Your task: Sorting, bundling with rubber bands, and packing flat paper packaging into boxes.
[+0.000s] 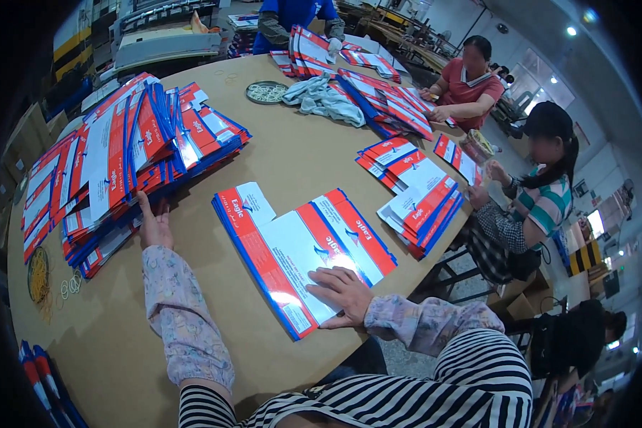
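Note:
My right hand lies flat, fingers stretched, on the near part of a short stack of flat printed cartons, red, white and blue, with stepped cut edges. My left hand is open, its thumb and fingers apart, at the near edge of a big heap of the same flat cartons. The fingers are up against the heap's lower sheets, and I cannot tell whether any tips reach under them. Both forearms wear patterned sleeve covers.
Yellow rubber bands and pale bands lie at the left. Farther off are a round dish of bands, a grey cloth and more carton piles. Co-workers sit along the right side; another person stands beyond the table.

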Available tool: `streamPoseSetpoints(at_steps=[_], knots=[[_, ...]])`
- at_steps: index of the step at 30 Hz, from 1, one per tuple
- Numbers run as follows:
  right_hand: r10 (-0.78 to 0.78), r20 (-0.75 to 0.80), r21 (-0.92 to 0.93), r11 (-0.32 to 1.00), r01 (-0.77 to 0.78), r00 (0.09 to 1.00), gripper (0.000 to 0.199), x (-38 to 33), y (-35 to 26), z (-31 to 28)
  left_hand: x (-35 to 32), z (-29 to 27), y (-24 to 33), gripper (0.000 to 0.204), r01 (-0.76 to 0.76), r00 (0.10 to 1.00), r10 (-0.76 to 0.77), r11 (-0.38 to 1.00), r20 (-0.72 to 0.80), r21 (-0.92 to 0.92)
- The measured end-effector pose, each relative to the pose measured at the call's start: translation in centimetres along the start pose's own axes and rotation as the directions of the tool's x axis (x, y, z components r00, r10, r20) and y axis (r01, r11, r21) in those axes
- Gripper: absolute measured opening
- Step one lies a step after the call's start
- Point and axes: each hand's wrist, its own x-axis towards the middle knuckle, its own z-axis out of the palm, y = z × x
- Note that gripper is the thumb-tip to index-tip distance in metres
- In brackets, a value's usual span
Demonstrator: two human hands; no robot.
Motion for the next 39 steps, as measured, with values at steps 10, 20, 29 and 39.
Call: streamPoseSetpoints(at_steps=[10, 20, 29, 39], knots=[[-0.009, -0.006, 0.012, 1.0, 0.009, 1.0, 0.079, 0.2, 0.2, 0.2, 0.2, -0.9, -0.4, 0.096, -0.009, 1.0, 0.009, 0.999, -0.001, 0.031], [0.001, 0.014, 0.007, 1.0, -0.002, 1.0, 0.08, 0.1, 0.1, 0.1, 0.2, -1.2, -3.4, 0.074, 0.031, 0.998, -0.021, 0.988, -0.065, 0.153], [0.007, 0.059, -0.006, 1.0, -0.006, 0.998, 0.078, 0.3, 0.0, -0.2, -4.8, 2.3, -7.1, 0.052, -0.494, 0.849, 0.038, 0.414, 0.527, 0.765], [0.01, 0.078, -0.026, 1.0, -0.008, 0.997, 0.076, 0.6, -0.3, -0.4, -5.1, 2.8, -6.6, 0.062, -0.72, 0.691, -0.023, -0.12, 0.723, 0.684]])
